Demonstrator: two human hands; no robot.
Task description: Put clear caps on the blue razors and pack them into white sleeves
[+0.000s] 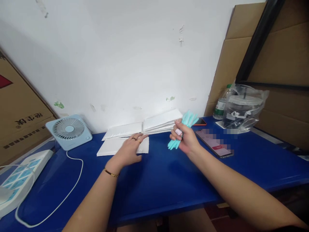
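My right hand (184, 137) is raised over the table, fingers wrapped round a bundle of thin turquoise sticks (190, 118). The sticks jut out above and below the fist. A small pale pink piece (178, 132) shows by the fingers; I cannot tell whether it is a band or a label. My left hand (129, 149) hovers over or rests on a flat white pack (107, 147), fingers spread and holding nothing. Behind it lies another white pack (123, 130) in shiny wrapping. A stack of white packs (161, 120) leans along the wall to its right.
A light blue fan (70, 130) stands at the left, its white cable running across the blue table (154, 183). A power strip (21, 177) lies at the left edge. On the right are a phone (213, 143), a bottle (219, 108) and a bagged cup (242, 111).
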